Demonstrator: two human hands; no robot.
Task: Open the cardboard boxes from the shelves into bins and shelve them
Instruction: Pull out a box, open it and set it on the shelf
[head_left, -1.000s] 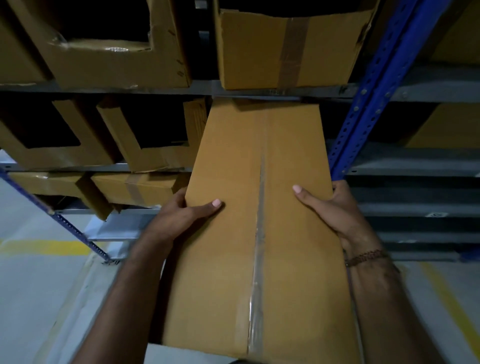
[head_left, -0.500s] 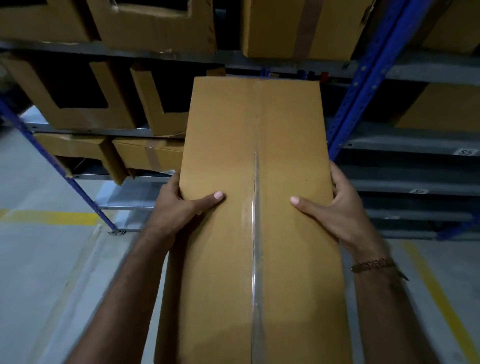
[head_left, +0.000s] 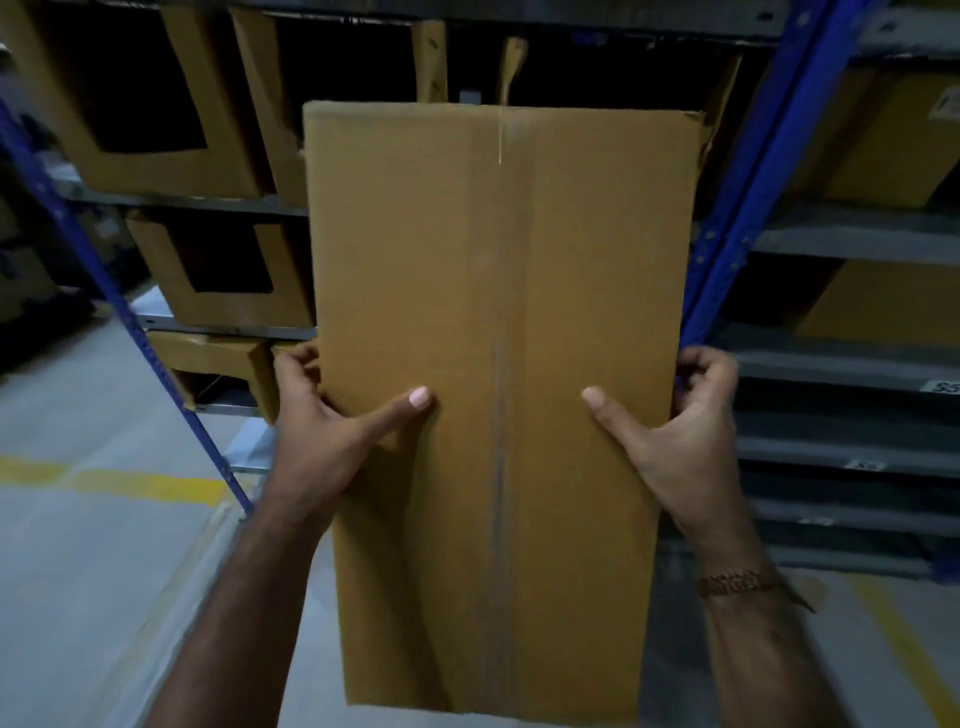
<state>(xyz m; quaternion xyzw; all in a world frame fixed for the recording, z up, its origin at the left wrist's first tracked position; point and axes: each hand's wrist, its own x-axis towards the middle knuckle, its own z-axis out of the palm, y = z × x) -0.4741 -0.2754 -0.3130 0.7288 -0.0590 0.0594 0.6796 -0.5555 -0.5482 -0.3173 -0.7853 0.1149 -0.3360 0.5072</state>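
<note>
Held clear of the shelving, out in the aisle: one sealed cardboard box (head_left: 498, 364), long face up, filling the frame from twelve down to six o'clock. Gripped at mid-length on both long edges, probably so the weight sat balanced between the two arms and the far end did not dip.

Left hand (head_left: 332, 431) at nine o'clock of the box, thumb laid flat across the top face, fingers curled round the side edge. Right hand (head_left: 680, 431) at three o'clock, mirrored: thumb on top, fingers hooked over the edge. Both clamped on the box, neither spread free. Thin bracelet (head_left: 732, 584) on the right wrist.

One strip of clear tape (head_left: 500, 467) down the middle seam, intact, so the box not yet opened; judged to be carried toward somewhere to cut it.

Behind, at ten to eleven o'clock, cut-front cardboard bins on the shelves: upper left bin (head_left: 140, 104), a neighbour (head_left: 275, 119) just beside it, another bin (head_left: 223, 270) one shelf lower, and a smaller fourth (head_left: 218, 374) below that, partly hidden. Four counted at left; more cardboard at two o'clock, too dark to count surely. Fronts cut away presumably for reaching in.

Two blue uprights: one (head_left: 124, 312) at nine o'clock, one (head_left: 748, 197) at two. Yellow floor line (head_left: 130, 483) at eight o'clock.
</note>
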